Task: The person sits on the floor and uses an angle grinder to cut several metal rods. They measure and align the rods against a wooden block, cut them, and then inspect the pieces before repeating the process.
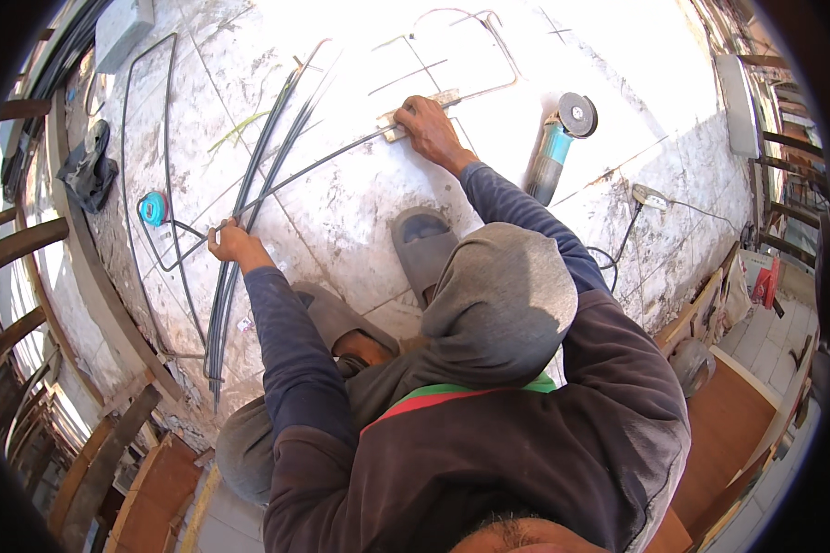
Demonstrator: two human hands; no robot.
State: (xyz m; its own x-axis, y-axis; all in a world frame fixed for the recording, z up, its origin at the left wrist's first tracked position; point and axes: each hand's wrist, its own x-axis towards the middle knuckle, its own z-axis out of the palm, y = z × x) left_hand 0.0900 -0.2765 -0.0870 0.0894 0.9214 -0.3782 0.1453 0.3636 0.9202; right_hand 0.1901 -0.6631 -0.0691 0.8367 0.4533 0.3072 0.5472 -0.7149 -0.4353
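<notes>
Head view: The person squats on a pale stone floor (360, 194). The left hand (228, 243) has its fingers (214, 238) closed around a thin metal rod (323, 161), gripping it at its near end. The rod runs in a shallow curve from those fingers up to the right hand (431, 129). The right hand presses flat on a small wooden block (406, 118) that lies over the rod; its fingers (406, 112) are spread on the block, not curled around anything. A bundle of dark rods (249, 221) lies just beside the left fingers, crossing under the held rod. A blue tape measure (154, 208) sits near the left fingers, on their outer side. An angle grinder (560, 143) lies well to the right of the right fingers. Bent wire shapes (470, 55) lie beyond the right fingers
</notes>
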